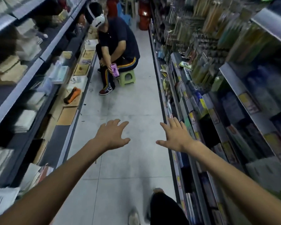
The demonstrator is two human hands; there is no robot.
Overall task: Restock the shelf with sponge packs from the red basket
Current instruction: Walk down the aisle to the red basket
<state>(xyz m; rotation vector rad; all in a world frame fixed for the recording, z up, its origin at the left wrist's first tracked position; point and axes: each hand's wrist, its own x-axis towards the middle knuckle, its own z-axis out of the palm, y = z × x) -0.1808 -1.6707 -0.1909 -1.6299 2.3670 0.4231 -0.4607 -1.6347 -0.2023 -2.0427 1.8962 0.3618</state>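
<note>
Both my arms reach forward over the tiled aisle floor. My left hand (111,135) has its fingers spread and holds nothing. My right hand (175,137) is also spread and empty, close to the edge of the right shelf (193,125). That shelf carries blurred packaged goods on several levels. No red basket and no sponge pack can be made out in this view.
A person (118,46) sits on a small green stool (127,77) ahead in the aisle, holding a phone. The left shelf (39,98) holds boxes and paper goods. Red cylinders (143,15) stand at the far end. My own leg and shoe (134,216) show at the bottom.
</note>
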